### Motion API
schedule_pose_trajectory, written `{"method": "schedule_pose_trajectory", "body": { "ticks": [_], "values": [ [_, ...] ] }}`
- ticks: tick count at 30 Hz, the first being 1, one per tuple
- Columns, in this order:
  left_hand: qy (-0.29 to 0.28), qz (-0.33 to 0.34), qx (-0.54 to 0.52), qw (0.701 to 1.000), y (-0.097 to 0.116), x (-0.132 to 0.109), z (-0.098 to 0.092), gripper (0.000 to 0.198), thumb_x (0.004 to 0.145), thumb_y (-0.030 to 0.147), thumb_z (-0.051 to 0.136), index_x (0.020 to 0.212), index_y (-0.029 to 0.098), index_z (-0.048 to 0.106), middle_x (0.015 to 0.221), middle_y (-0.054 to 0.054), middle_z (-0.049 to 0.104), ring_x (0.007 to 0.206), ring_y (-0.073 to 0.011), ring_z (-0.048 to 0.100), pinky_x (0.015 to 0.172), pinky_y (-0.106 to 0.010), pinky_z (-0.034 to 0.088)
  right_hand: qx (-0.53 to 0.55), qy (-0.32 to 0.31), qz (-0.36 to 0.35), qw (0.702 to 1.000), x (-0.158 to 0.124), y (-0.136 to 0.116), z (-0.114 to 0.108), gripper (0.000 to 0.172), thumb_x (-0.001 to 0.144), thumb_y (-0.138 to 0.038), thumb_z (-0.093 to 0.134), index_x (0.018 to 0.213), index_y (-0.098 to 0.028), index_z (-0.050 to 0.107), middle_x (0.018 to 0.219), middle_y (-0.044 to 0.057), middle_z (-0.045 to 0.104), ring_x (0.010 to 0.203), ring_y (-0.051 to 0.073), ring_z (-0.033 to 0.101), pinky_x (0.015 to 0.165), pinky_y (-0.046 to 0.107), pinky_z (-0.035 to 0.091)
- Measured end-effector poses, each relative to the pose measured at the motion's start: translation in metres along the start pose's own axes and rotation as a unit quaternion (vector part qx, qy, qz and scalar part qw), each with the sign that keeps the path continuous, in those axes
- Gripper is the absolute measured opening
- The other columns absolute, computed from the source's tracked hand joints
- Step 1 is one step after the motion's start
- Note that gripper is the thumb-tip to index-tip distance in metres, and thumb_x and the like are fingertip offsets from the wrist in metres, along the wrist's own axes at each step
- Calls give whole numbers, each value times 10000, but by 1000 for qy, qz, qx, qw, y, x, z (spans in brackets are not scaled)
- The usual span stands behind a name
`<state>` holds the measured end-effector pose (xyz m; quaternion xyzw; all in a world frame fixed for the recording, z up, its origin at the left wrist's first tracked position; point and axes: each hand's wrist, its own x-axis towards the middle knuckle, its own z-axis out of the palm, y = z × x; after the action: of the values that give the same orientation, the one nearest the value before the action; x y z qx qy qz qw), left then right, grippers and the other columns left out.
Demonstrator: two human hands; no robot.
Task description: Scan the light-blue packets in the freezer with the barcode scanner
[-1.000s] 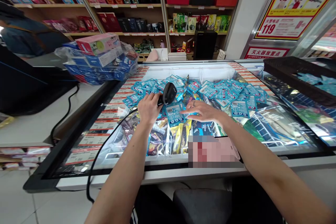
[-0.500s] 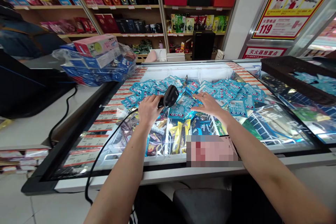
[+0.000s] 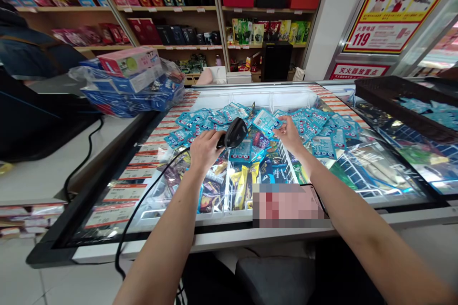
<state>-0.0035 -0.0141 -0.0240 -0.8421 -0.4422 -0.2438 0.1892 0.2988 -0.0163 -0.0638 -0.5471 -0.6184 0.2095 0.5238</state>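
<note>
Over the glass-topped freezer (image 3: 107, 252), we hold a black scanner (image 3: 236, 133) in our left hand (image 3: 204, 150), the grip wrapped around its handle. Our right hand (image 3: 289, 134) pinches a blue packet (image 3: 265, 121) by its right edge, thumb and fingers closed on it; the packet sits tilted just right of the scanner's head. More blue packets (image 3: 324, 147) spread over the glass, and a phone (image 3: 289, 205) with a blurred screen lies near the front edge.

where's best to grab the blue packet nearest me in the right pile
Likely best to pinch the blue packet by its near edge, coming from your side. It looks thin and lies flat, with other packets crowding its far side, while that near edge looks uncovered. The right hand is nearer but holds another packet.
</note>
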Motion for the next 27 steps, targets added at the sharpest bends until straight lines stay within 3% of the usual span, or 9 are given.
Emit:
{"method": "schedule_pose_trajectory", "body": {
  "ticks": [3,9,27],
  "values": [
    [-2,17,-18,1000,3,1,0,320,785,310,561,1093,222,557,923,-58,623,897,-237,554,709,-329,400,48,10,8,999,1,0,0,416,771,-350,550,1137,-238,388,701,-32,508,597,166,579,652,381,532],
    [-31,54,-53,997,9,3,1,361,769,275,578,1124,216,554,945,-62,626,917,-232,554,740,-325,408,40,16,-4,999,0,-2,1,400,777,-354,536,1138,-244,402,694,-35,497,577,155,570,650,376,543],
    [-39,56,-48,997,10,3,1,363,768,298,587,1121,222,552,938,-68,627,919,-239,558,738,-338,412,-23,18,-9,1000,1,-2,1,374,804,-380,497,1137,-244,397,711,-25,538,598,191,620,652,386,502]
  ]
}}
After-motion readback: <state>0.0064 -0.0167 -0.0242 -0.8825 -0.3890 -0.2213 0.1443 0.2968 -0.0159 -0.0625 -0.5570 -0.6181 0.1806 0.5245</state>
